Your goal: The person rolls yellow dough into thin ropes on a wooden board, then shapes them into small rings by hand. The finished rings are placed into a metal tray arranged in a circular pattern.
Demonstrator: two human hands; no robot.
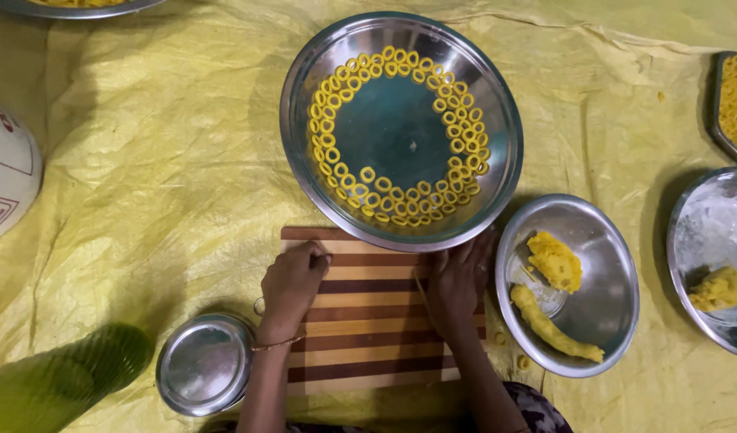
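Observation:
My left hand (292,281) rests on a striped wooden board (368,321), its fingers pinched near the board's upper left. My right hand (458,277) lies on the board's right side, fingers bent over a thin strand of yellow dough (420,290). Just beyond both hands sits a large steel plate (304,72) with several small yellow dough rings (328,136) laid in a circle along its inner wall. What the left fingers pinch is hidden.
A steel bowl (605,301) to the right holds a dough lump and a dough roll. Another bowl (701,232) with dough sits at the far right. A small steel lid (204,365) lies left of the board. A yellow plastic sheet (160,176) covers the floor.

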